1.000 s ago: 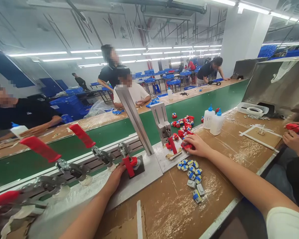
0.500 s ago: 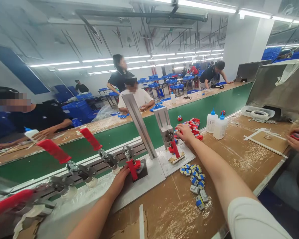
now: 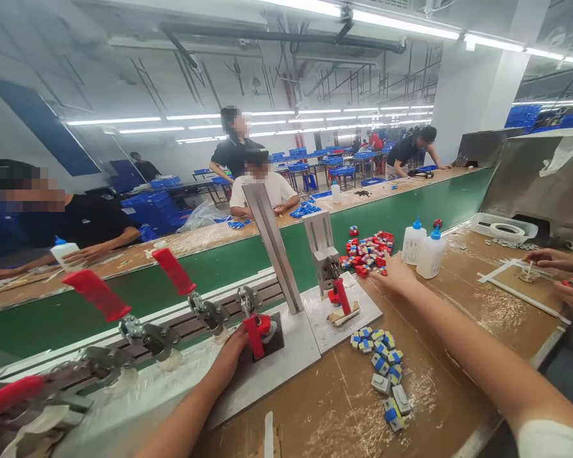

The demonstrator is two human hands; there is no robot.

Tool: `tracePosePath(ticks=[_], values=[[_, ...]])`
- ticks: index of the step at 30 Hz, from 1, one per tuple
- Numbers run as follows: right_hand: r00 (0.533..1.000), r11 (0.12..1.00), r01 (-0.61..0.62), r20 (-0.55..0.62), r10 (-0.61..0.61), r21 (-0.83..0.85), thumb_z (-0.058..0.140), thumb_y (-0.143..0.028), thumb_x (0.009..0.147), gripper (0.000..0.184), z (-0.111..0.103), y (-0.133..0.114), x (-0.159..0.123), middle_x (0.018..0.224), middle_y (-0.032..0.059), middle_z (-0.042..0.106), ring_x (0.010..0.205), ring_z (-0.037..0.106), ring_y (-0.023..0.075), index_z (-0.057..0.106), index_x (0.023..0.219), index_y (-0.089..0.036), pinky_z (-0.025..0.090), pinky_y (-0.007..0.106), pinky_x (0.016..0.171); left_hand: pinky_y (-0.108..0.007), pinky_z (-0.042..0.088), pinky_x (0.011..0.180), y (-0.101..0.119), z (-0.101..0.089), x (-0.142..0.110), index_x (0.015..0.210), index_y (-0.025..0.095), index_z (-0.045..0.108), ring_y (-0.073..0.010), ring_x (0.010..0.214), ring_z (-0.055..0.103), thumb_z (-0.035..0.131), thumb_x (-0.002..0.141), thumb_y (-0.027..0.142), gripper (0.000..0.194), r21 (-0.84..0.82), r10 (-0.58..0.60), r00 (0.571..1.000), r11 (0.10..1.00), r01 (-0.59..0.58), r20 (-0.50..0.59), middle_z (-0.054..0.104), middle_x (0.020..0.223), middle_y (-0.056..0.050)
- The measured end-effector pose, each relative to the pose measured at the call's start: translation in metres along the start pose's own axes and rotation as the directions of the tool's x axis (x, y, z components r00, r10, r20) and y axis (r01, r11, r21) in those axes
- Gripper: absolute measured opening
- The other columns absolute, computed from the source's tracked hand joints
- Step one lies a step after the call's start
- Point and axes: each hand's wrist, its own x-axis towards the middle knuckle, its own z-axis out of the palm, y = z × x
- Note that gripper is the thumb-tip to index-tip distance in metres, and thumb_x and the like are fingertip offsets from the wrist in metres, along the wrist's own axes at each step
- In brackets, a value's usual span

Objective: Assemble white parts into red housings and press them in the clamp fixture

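My left hand [image 3: 233, 348] rests on the metal base plate [image 3: 291, 346], beside a toggle clamp [image 3: 254, 337] with a red handle. Its fingertips are hidden behind the clamp. My right hand [image 3: 397, 275] reaches to the near edge of a pile of small red-and-blue toy-like parts [image 3: 368, 249] on the green belt. Its fingers are apart at the pile, and a red part shows by the fingertips. Between my arms stands a second red-handled clamp [image 3: 342, 294] on its own plate. Small grey, blue and yellow blocks [image 3: 382, 356] lie on the brown table.
Two white bottles with blue caps [image 3: 430, 253] stand right of my right hand. More red-handled clamps [image 3: 174, 270] line the left. A metal upright [image 3: 274, 248] rises from the plate. A co-worker's hands [image 3: 570, 286] are at far right; other people sit across the green belt [image 3: 458, 200].
My right hand has moved right, from beside the second clamp to the near right edge of the red pile. My left hand stays by its clamp. The view has shifted slightly.
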Motion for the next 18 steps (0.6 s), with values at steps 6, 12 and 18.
tracePosePath(ticks=[6, 12, 18], values=[[1.0, 0.998, -0.006, 0.012, 0.005, 0.058, 0.071, -0.082, 0.07, 0.114, 0.028, 0.003, 0.016, 0.16, 0.0297, 0.027, 0.144, 0.035, 0.0506, 0.037, 0.157, -0.016, 0.029, 0.061, 0.116, -0.049, 0.032, 0.125, 0.005, 0.002, -0.001, 0.128, 0.02, 0.072, -0.0345, 0.142, 0.047, 0.04, 0.088, 0.069, 0.071, -0.072, -0.034, 0.999, 0.997, 0.035, 0.02, 0.062, 0.144, -0.009], [0.994, 0.988, -0.111, -0.012, 0.113, 0.11, 0.07, -0.078, 0.075, 0.105, 0.035, -0.062, 0.064, 0.164, 0.0303, 0.019, 0.147, 0.028, 0.0511, 0.042, 0.153, -0.013, 0.024, 0.064, 0.116, -0.048, 0.027, 0.126, -0.007, 0.003, -0.003, 0.139, 0.02, 0.064, -0.0314, 0.148, 0.041, 0.039, 0.092, 0.064, 0.069, -0.07, -0.083, 0.996, 0.994, 0.085, 0.024, 0.054, 0.153, -0.007], [0.983, 0.879, 0.087, -0.182, 0.0, 0.469, 0.039, -0.066, 0.097, 0.058, -0.008, -0.095, 0.037, 0.129, 0.0204, 0.063, 0.127, 0.053, 0.0372, 0.066, 0.111, -0.017, 0.04, 0.056, 0.108, -0.043, 0.025, 0.128, -0.001, 0.004, -0.006, 0.138, 0.02, 0.065, -0.0295, 0.149, 0.039, 0.038, 0.093, 0.059, 0.065, -0.089, -0.082, 0.996, 0.992, 0.085, 0.045, 0.048, 0.157, -0.004]])
